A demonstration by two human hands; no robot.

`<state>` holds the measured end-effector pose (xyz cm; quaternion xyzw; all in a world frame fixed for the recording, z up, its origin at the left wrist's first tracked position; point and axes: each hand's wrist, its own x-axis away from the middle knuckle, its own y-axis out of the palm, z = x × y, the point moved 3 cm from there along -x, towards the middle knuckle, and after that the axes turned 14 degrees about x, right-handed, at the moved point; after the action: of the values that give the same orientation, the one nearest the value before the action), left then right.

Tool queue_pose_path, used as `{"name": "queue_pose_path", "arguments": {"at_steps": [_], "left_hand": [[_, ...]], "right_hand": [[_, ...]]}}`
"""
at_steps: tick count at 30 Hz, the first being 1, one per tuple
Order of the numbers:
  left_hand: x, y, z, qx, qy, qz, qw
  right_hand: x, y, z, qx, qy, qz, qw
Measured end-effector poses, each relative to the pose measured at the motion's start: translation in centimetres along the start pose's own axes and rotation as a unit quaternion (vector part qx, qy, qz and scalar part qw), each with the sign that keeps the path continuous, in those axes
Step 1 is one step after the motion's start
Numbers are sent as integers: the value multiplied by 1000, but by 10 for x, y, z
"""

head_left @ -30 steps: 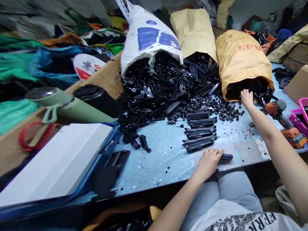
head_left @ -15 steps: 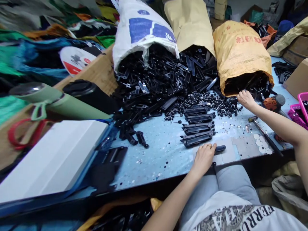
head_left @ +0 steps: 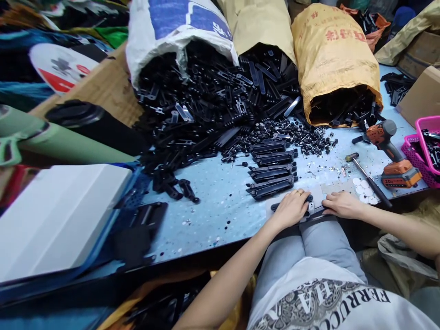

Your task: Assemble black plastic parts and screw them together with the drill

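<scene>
The black part lies at the worktop's near edge, grasped and partly hidden by the fingers of the left hand; whether the right hand grips anything, I can't tell; black assemblies crowd just beyond, hammer and drill rightward

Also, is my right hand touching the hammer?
Apart: the head view shows white discs lying in the gap between your right hand and the hammer.

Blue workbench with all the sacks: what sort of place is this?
Probably a small assembly workshop: open sacks and heaped black parts cover much of the bench, with a cordless power tool and hammer nearby.
</scene>
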<state>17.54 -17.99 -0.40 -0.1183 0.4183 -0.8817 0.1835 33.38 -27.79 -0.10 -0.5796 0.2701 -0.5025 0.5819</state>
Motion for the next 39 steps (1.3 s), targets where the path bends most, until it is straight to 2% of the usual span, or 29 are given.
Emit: {"name": "queue_pose_path", "arguments": {"at_steps": [4,8,12,18,22,25,27,29,31,33,35,37,39], "left_hand": [[3,1,0,6,14,18,1000],[9,3,-4,20,41,70,996],[13,5,-8,17,73,106,991],[13,2,-8,32,108,126,986],[11,5,-10,36,94,141,985],[5,11,-6,17,59,104,993],[-9,11,2,-2,50,59,997],[-35,4,10,-26,59,28,998],[-71,-12,10,-56,28,40,997],[-110,-32,1,-83,-51,77,992],[-143,-45,-11,-93,-102,93,986],[-165,-48,-21,-100,-120,91,984],[-174,-42,-25,-108,-122,84,983]], "right_hand": [[2,-10,-7,16,51,18,998],[7,-27,-16,52,72,56,994],[7,-37,-17,76,71,71,992],[4,-48,-13,78,57,72,993],[-1,-43,-8,75,67,77,992],[-1,-23,1,60,63,91,992],[3,-4,10,42,71,99,992],[11,13,18,19,86,108,990],[19,22,26,-13,97,123,988],[21,23,37,-45,113,137,983],[12,16,54,-62,156,143,975],[-9,6,77,-63,217,133,965],[-39,-1,102,-62,285,102,951]]}}
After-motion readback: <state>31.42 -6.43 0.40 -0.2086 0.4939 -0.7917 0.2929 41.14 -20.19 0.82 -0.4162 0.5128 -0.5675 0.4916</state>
